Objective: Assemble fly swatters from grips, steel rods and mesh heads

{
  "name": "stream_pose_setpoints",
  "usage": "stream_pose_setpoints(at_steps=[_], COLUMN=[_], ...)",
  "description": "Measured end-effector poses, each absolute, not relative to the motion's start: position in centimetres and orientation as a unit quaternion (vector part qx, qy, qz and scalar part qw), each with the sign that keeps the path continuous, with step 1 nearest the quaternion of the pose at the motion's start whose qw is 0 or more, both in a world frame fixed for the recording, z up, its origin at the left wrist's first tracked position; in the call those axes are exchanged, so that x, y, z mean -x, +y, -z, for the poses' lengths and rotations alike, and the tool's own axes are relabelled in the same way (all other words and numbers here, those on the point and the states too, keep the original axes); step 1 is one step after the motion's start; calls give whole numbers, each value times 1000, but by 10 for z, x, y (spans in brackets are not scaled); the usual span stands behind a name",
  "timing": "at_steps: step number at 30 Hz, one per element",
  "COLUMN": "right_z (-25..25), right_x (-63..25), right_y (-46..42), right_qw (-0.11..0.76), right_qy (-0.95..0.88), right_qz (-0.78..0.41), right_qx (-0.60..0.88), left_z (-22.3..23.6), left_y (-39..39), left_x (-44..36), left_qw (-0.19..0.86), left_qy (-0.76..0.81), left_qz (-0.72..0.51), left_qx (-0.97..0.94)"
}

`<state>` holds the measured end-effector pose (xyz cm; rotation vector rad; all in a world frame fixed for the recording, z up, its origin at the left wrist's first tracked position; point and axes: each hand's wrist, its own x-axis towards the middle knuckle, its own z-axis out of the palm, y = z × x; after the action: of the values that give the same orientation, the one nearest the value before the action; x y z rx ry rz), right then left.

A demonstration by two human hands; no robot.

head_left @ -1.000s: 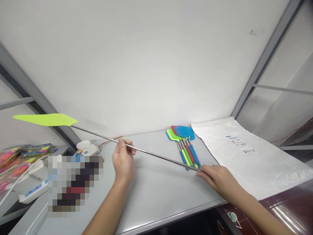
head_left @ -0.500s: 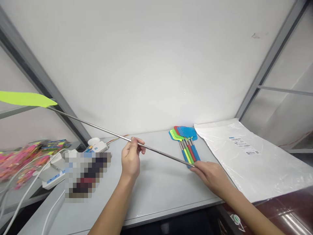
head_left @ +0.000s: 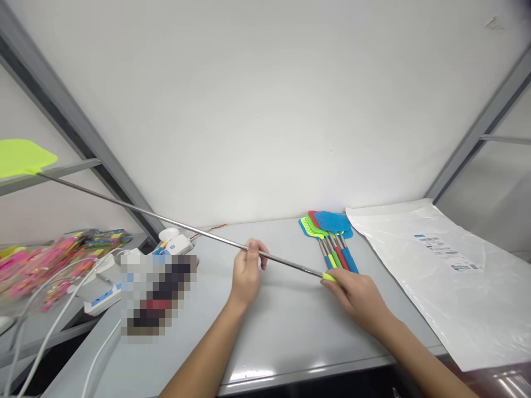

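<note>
A telescopic fly swatter [head_left: 186, 226] stretches across my view, its metal rod drawn out long and slanting up to the left. Its yellow-green paddle [head_left: 25, 157] is partly cut off at the left edge. My left hand [head_left: 246, 273] is closed around the middle of the rod. The yellow-green handle end sits in the closed fingers of my right hand [head_left: 359, 296], which covers most of it. Behind that hand, several short fly swatters [head_left: 332, 224] with blue, red, green and yellow heads lie overlapped on the grey table [head_left: 290, 326].
A white plastic mailing bag [head_left: 440, 293] with a printed label covers the table's right side. At left are a power strip [head_left: 103, 298], white cables [head_left: 53, 326], a blurred-out patch [head_left: 161, 298] and colourful packaged items [head_left: 53, 265]. Metal frame posts [head_left: 83, 121] flank the white wall.
The swatter's paddle has turned to show more of its flat face. My left hand sits farther right, nearer my right hand. The yellow-green handle end now shows, and the view has shifted.
</note>
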<state>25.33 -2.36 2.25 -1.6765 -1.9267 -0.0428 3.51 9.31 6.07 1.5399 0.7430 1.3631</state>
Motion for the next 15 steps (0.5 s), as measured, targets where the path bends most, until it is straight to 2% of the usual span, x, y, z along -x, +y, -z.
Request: stream_pose_setpoints(at_steps=[3, 9, 12, 15], right_z=[-13, -1, 2, 4], right_x=[-252, -253, -252, -247], right_y=[-24, -28, -28, -27], right_qw=[308, 337, 343, 361], right_qy=[-726, -726, -722, -726], right_qz=[19, 46, 60, 74], right_qx=[615, 597, 598, 580], left_z=[-51, -49, -41, -30], left_y=[84, 89, 89, 78], left_x=[-38, -35, -40, -54], left_qw=[473, 490, 507, 517], left_qy=[293, 285, 307, 310], left_qz=[-534, -585, -549, -447], left_qx=[-636, -579, -589, -660])
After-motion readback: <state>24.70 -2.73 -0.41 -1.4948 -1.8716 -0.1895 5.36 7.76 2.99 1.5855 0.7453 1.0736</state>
